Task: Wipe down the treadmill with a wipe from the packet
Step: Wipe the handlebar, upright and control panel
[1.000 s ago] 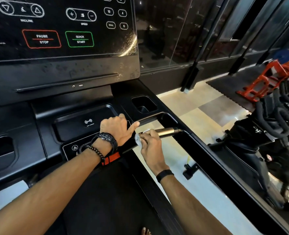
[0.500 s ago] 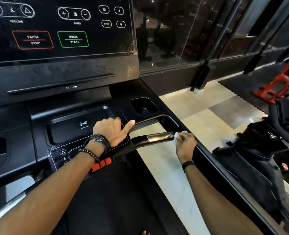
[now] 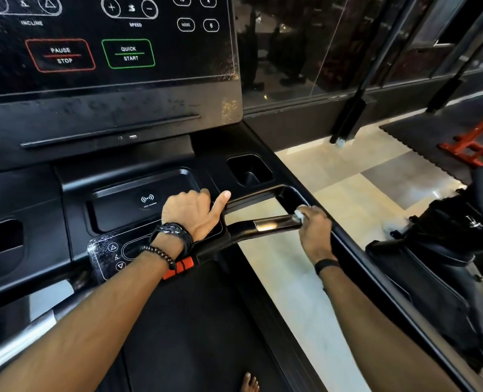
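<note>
The black treadmill console (image 3: 107,114) fills the upper left, with its touch panel above and a charging tray (image 3: 146,199) below. A shiny metal-sleeved handlebar grip (image 3: 268,223) runs rightward from the console. My right hand (image 3: 315,230) grips a crumpled white wipe (image 3: 299,214) against the grip's right end, where it meets the side rail (image 3: 356,250). My left hand (image 3: 195,213) rests on the console's front edge, fingers curled over it and thumb stretched out to the right. The wipe packet is not in view.
A cup holder (image 3: 248,171) sits right of the tray, and a red safety clip (image 3: 179,267) lies below my left wrist. The belt (image 3: 195,329) runs underfoot. To the right are tiled floor (image 3: 347,171), a black machine (image 3: 444,250) and a red rack (image 3: 480,142).
My right hand slid the wipe rightward along the metal grip, from its left end to its right end by the side rail. My left hand stayed on the console edge.
</note>
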Tool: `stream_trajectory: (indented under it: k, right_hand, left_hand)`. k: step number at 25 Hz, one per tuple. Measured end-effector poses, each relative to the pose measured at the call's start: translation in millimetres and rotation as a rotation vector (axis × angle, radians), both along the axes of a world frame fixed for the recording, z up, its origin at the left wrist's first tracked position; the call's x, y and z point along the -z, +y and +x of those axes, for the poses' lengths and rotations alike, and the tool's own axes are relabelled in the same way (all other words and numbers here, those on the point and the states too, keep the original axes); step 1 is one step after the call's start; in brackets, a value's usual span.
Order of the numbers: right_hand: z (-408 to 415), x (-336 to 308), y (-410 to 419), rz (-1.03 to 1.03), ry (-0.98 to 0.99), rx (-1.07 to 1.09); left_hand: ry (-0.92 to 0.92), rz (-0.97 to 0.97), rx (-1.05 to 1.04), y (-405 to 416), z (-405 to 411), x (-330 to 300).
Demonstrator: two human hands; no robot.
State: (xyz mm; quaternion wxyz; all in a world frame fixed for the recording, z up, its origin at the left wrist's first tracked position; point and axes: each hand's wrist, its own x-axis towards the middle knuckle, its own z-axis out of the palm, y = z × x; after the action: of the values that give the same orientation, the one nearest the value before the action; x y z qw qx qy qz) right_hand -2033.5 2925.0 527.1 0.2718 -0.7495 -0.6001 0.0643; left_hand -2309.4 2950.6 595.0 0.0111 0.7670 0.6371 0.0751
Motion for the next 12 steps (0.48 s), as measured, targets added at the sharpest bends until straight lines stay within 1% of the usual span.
stream_trajectory:
  k: [2,4,6,8,9,10,12]
  right_hand:
    - [-4,-3,10,-0.043,0.014,0.013]
    - [-43,-6,7,-0.082,0.078,-0.058]
    - [-96,-8,-14,-0.103,0.099,-0.221]
    - [-128,-10,-34,-0.068,0.055,-0.432]
    - [-125,-7,-34,-0.024,0.027,-0.506]
    - [-110,-5,-29,-0.004,-0.006,-0.527]
    - [-65,3,-12,-0.004,-0.135,-0.432]
  left_hand:
    - [0.002,0.005,0.002,0,1,1]
    - [0.006,0.016,0.008,0,1,2]
    - [0.019,0.03,0.005,-1,1,2]
    - [0.028,0.036,0.002,-1,2,0]
    - [0.03,0.036,0.001,-2,2,0]
    - [0.032,0.037,0.0,-3,2,0]
    - [0.028,0.038,0.0,-4,2,0]
